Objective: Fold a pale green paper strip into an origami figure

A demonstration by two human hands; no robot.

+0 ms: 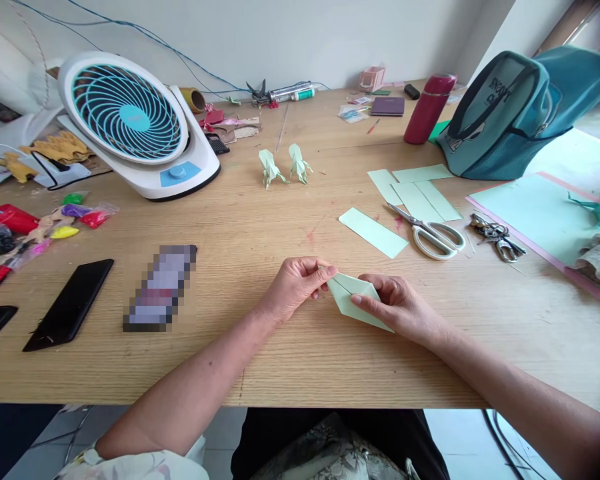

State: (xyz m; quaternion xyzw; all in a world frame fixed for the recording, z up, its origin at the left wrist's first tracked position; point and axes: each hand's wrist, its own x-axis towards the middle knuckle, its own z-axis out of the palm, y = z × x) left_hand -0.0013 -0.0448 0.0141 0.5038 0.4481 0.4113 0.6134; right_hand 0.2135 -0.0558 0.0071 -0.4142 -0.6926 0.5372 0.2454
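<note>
We hold a pale green folded paper piece (353, 298) flat on the wooden table (260, 227) near its front edge — a thin, creased kite shape whose long axis runs from upper left to lower right. Our left hand (297, 283) pinches its upper-left tip; our right hand (397, 307) presses fingers together on its right side — both equally near.
</note>
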